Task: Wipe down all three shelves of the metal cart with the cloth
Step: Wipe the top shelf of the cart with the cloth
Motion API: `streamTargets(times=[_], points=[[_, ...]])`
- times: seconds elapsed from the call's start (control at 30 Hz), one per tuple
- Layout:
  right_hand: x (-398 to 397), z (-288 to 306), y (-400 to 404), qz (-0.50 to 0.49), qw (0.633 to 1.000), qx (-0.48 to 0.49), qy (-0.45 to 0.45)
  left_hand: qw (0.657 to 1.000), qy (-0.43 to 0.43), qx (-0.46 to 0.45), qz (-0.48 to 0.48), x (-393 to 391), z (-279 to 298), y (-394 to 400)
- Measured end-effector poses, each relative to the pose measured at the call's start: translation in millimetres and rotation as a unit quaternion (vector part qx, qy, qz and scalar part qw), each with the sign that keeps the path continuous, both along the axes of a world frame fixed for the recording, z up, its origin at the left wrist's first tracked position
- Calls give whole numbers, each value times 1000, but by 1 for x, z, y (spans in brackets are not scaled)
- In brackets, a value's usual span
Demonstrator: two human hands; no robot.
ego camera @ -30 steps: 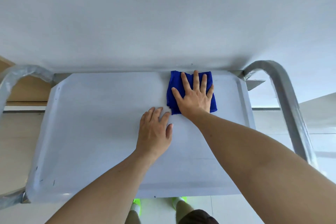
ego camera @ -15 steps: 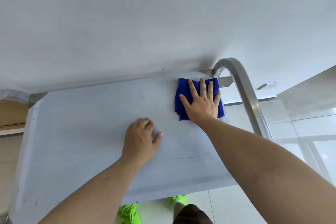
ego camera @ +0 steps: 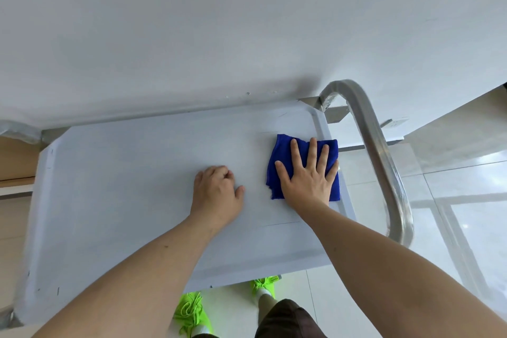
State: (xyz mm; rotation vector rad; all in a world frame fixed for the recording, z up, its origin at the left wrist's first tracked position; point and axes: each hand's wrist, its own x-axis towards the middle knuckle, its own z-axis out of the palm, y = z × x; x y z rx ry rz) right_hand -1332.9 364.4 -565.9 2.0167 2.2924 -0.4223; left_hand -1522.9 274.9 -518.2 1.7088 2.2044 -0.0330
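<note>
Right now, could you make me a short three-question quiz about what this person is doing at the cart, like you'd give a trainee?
1. True or false: the right hand lies flat, fingers spread, on the blue cloth.
2. Which end of the top shelf is the cloth nearest? A) left end B) middle C) right end, by the cart handle
3. Fill in: the left hand rests on the shelf with its fingers ____.

Key: 1 true; 2 C; 3 curled.
</note>
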Motion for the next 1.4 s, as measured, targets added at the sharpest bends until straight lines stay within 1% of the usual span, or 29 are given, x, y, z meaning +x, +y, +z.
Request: streamTargets(times=[0.27, 0.4, 0.47, 0.53, 0.6, 0.73, 0.87, 1.13, 1.3, 1.4], points=[[-16, 2, -37, 26, 1000, -18, 1, 997, -52, -56, 3, -9, 8, 5], [-33, 1, -58, 39, 999, -23, -2, 989, -112, -96, 7, -17, 8, -4], [-42, 1, -63, 36, 999, -22, -4, 987, -129, -91, 2, -23, 9, -10], [-52, 1, -66, 37, 999, -23, -5, 991, -120, -53, 22, -36, 10, -18], [-65, 2, -70, 46, 999, -28, -6, 993, -99, -26, 63, -51, 12, -33], [-102, 3, -82, 72, 997, -33, -8, 990, -81, -29, 115, -86, 12, -71], [-145, 3, -101, 114, 993, -33, -5, 988, -55, -17, 142, -118, 11, -110], [-227, 2, -143, 152, 988, -32, -14, 976, -29, -1, 214, -153, 7, -194], [-278, 3, -171, 180, 983, -30, -8, 983, -11, 2, 184, -172, 4, -251], [-312, 4, -192, 204, 978, -30, -3, 987, -8, 22, 161, -186, 4, -282]])
